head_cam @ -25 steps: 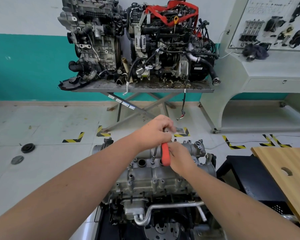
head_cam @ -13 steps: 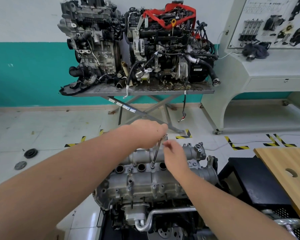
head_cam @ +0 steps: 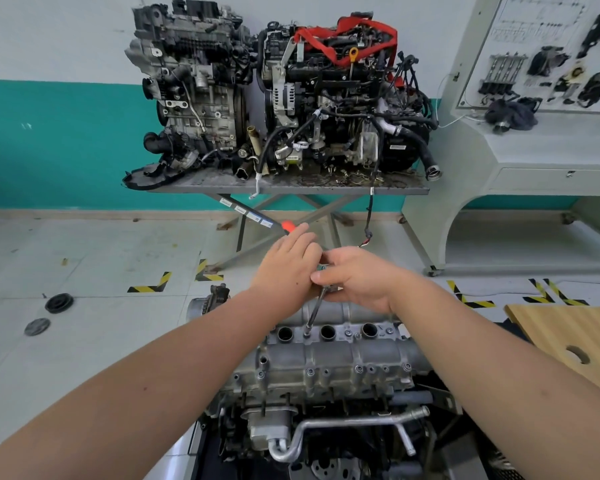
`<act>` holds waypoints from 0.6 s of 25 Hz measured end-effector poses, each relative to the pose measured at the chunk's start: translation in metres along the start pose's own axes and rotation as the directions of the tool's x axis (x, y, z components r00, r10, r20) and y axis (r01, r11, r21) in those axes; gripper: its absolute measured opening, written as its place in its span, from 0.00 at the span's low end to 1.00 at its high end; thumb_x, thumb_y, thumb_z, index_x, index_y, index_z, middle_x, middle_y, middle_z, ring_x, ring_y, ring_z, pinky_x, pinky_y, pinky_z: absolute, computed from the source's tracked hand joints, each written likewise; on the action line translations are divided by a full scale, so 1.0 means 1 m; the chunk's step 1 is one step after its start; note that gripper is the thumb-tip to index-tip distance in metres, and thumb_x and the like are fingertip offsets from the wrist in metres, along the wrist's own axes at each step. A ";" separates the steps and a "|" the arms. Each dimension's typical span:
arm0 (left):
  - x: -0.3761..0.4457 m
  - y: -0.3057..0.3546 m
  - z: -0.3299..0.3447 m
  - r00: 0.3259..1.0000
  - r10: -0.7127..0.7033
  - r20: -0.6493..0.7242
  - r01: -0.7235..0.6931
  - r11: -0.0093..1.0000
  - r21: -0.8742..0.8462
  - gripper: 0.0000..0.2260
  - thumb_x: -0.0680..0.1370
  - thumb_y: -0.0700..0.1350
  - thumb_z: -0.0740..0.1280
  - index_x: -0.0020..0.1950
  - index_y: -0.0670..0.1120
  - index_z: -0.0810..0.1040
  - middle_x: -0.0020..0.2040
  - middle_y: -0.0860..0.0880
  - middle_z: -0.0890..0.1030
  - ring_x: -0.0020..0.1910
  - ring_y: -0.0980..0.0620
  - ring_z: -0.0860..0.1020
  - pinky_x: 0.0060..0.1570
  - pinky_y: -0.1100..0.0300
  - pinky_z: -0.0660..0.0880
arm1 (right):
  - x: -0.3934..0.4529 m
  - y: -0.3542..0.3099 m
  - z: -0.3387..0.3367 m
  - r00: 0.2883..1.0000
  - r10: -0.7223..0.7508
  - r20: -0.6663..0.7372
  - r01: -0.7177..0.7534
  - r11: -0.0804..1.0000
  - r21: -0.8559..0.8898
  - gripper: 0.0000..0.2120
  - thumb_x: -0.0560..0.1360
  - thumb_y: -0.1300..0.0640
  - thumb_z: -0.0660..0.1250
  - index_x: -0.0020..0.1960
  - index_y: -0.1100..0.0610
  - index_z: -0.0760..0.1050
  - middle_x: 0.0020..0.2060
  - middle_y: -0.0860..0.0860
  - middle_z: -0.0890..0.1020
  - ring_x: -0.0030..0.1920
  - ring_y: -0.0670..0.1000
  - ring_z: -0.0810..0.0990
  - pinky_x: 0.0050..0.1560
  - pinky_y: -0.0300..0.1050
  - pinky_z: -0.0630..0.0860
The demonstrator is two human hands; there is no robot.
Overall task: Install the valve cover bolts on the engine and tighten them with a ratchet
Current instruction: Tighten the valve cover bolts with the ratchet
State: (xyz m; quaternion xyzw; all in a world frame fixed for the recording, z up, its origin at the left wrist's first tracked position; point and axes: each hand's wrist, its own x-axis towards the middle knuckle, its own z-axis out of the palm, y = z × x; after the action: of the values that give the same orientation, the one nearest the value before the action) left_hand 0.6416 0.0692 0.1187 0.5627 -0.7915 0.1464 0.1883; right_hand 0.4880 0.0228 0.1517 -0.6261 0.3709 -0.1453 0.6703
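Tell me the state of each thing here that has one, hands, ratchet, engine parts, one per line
Left hand: wrapped over the ratchet handle.
Right hand: gripping the ratchet head.
Ratchet: held, red handle tip pointing away.
Extension bar: tilted, lower end seated on a bolt.
Valve cover: on the engine, three round wells open.

Engines: three, two on the far table (head_cam: 291,189) and one (head_cam: 326,368) in front. Hands: two. Ratchets: one (head_cam: 314,311). Black discs on the floor: two.
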 end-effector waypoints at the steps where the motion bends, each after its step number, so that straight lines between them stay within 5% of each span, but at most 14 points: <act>1: -0.001 -0.003 0.001 1.000 -0.012 0.027 0.015 0.992 -0.122 0.24 0.71 0.42 0.74 0.63 0.33 0.74 0.72 0.33 0.69 0.76 0.35 0.62 0.73 0.42 0.64 | 0.001 -0.001 0.002 0.999 0.029 -0.028 -0.028 0.999 0.044 0.07 0.78 0.66 0.66 0.53 0.58 0.79 0.41 0.51 0.83 0.41 0.47 0.82 0.44 0.43 0.78; 3: -0.010 -0.007 0.004 0.981 -0.157 0.113 0.187 0.915 -0.356 0.40 0.73 0.43 0.73 0.78 0.34 0.54 0.80 0.40 0.45 0.80 0.44 0.43 0.78 0.55 0.47 | 0.002 -0.001 0.009 0.991 0.100 -0.091 -0.081 0.978 0.195 0.04 0.77 0.67 0.67 0.47 0.59 0.77 0.39 0.53 0.84 0.39 0.48 0.84 0.44 0.45 0.79; 5: -0.033 -0.006 0.017 0.914 -0.358 0.190 0.403 0.755 -0.518 0.47 0.74 0.47 0.72 0.81 0.42 0.43 0.79 0.52 0.38 0.78 0.56 0.37 0.74 0.67 0.40 | 0.004 0.001 0.018 0.977 0.170 -0.129 -0.112 0.924 0.365 0.06 0.77 0.66 0.66 0.44 0.57 0.75 0.37 0.52 0.85 0.40 0.49 0.85 0.51 0.47 0.78; 7: -0.058 -0.003 0.037 0.845 -0.415 0.338 0.535 0.639 -0.553 0.37 0.75 0.50 0.70 0.80 0.45 0.57 0.79 0.52 0.58 0.79 0.54 0.55 0.77 0.60 0.53 | 0.004 0.006 0.025 0.964 0.208 -0.165 -0.074 0.808 0.585 0.11 0.78 0.66 0.64 0.43 0.53 0.70 0.37 0.51 0.86 0.41 0.49 0.86 0.57 0.48 0.73; 9: -0.071 0.004 0.059 0.797 -0.352 0.491 0.566 0.718 -0.405 0.19 0.78 0.53 0.68 0.67 0.50 0.76 0.65 0.52 0.79 0.66 0.50 0.74 0.65 0.54 0.71 | 0.005 0.016 0.035 0.950 0.166 -0.264 0.083 0.681 0.727 0.14 0.78 0.67 0.65 0.42 0.51 0.68 0.39 0.51 0.86 0.43 0.50 0.86 0.58 0.47 0.72; 13: -0.062 0.005 0.075 0.721 -0.359 0.592 0.524 0.843 -0.126 0.10 0.81 0.60 0.59 0.47 0.56 0.75 0.52 0.54 0.81 0.57 0.49 0.77 0.54 0.51 0.70 | 0.009 0.043 0.054 0.872 -0.099 -0.479 0.394 0.721 0.569 0.07 0.81 0.57 0.64 0.52 0.54 0.81 0.52 0.50 0.86 0.56 0.51 0.83 0.62 0.48 0.75; 15: -0.058 0.003 0.084 0.670 -0.347 0.657 0.496 0.867 -0.049 0.12 0.81 0.61 0.56 0.47 0.57 0.73 0.54 0.51 0.80 0.61 0.47 0.72 0.58 0.46 0.68 | 0.012 0.054 0.059 0.857 -0.209 -0.470 0.393 0.856 0.336 0.11 0.82 0.48 0.62 0.55 0.43 0.83 0.61 0.38 0.81 0.63 0.43 0.78 0.68 0.47 0.72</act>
State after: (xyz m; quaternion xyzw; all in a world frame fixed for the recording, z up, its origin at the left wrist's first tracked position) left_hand 0.6452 0.0817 0.0175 0.7219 -0.6661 -0.1874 0.0043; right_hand 0.5217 0.0678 0.0938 -0.4720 0.3600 -0.4575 0.6621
